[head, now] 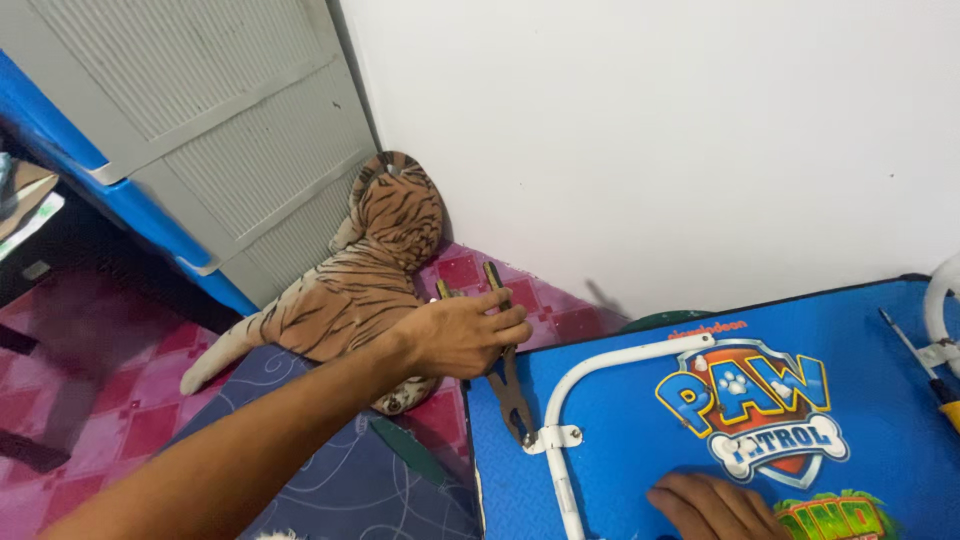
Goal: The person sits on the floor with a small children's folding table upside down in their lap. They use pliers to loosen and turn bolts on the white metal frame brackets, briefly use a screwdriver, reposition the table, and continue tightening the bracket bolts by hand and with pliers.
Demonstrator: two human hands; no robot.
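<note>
L hand [462, 335] grips dark metal pliers [508, 385] w/ jaws at white bracket [556, 437] on white tube frame [600, 368]; R hand [712, 505] flat, fingers spread, on blue printed tabletop [620, 450]. Keep panel pinned, squeeze square on fastener.

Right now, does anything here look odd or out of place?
Yes: a plush tiger lies slumped on the floor against the wall corner, right beside the left hand gripping pliers at a white tube's bracket. Nothing looks spilled or broken.

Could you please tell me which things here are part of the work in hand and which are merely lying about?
In use:
left hand gripping pliers
bracket on white tube
right hand pressing on blue board

Lying about:
toy tiger
screwdriver
drawers
</note>
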